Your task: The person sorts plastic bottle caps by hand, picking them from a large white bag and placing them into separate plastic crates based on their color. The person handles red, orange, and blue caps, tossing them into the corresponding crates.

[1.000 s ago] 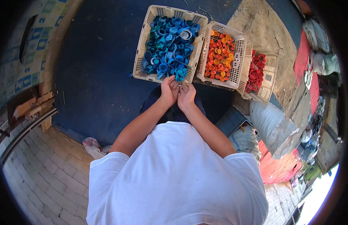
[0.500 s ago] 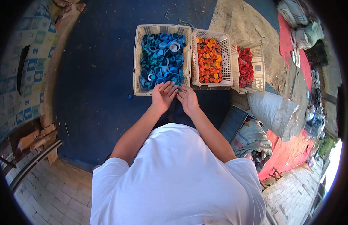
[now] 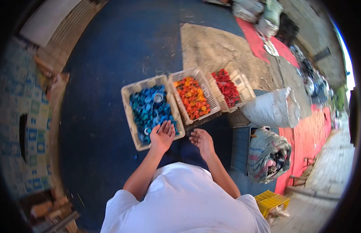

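Note:
My left hand (image 3: 162,137) is palm up with fingers stretched out, over the near edge of a cream plastic crate (image 3: 127,116). Nothing lies in the palm. The crate is filled with blue and teal plastic caps (image 3: 146,106), with a larger pale cap (image 3: 158,97) among them. To the right, my right hand (image 3: 203,143) hangs apart from the left, its fingers loosely bent and no object visible in it. It is nearest to the front of a crate (image 3: 174,83) of orange and yellow caps (image 3: 193,97).
A third crate (image 3: 244,86) holds red caps (image 3: 226,87). Right of it are a white sack (image 3: 272,108), an open stuffed sack (image 3: 262,151) and a yellow plastic stool (image 3: 272,200). A small blue cap (image 3: 135,157) lies on the dark blue floor sheet (image 3: 99,116).
The camera view has turned, so the crates now appear slanted and lower left. My hands, close together before at the blue caps, have moved apart, the right one away from the crate.

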A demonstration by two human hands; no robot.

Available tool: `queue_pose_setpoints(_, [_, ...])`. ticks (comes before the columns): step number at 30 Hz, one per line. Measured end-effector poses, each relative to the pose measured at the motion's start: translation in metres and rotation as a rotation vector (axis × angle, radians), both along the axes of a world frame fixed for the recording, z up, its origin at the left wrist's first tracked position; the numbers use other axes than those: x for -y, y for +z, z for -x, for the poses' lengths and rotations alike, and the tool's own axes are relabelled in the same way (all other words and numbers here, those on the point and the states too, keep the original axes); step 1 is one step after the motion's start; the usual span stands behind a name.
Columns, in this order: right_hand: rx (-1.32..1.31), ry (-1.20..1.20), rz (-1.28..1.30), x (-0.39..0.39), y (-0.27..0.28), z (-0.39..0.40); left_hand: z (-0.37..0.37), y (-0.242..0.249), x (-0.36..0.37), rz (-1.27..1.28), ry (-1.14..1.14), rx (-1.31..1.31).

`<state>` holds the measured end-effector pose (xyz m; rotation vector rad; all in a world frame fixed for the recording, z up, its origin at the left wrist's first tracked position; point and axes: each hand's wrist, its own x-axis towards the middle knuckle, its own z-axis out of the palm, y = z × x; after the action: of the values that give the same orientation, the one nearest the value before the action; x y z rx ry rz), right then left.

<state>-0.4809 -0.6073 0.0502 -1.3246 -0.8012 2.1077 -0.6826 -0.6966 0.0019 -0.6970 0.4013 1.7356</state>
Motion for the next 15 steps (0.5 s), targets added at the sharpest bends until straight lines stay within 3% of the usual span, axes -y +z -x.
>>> queue_pose_setpoints(6, [0.015, -0.120, -0.040, 0.002, 0.015, -0.044, -0.030, 0.013, -0.032, 0.001, -0.302, -0.010])
queue_pose_setpoints(15, [0.015, -0.383, -0.064, -0.048, 0.002, -0.148, -0.106, 0.024, -0.109, 0.118, -0.567, -0.088])
